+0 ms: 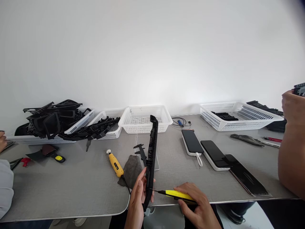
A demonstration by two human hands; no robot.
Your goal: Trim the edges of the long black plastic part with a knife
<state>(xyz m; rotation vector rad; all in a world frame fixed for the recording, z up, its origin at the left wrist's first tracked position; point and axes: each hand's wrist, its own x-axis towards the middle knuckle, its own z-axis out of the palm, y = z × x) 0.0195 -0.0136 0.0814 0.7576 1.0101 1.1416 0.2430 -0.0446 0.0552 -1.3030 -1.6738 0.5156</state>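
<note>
My left hand (138, 198) is closed around the lower part of a long, narrow black plastic part (151, 149), which stands nearly upright with its ribbed side showing. In my right hand (199, 206) is a yellow-and-black utility knife (177, 194). Its thin blade points left, and the tip meets or lies very close to the black part's lower edge. Behind the part lie a black caliper (141, 152) and a dark grey cloth-like piece (132, 170). Left of these is a yellow handheld rotary tool (116, 163) with a cord.
Black plastic parts overfill a white basket (79, 122) at left. More white baskets (145, 128) (240, 125) line the wall. Phones and power banks (214, 154) lie at right. A scraper (53, 154) lies left. Other people's arms (289, 149) (6, 187) reach in at both sides.
</note>
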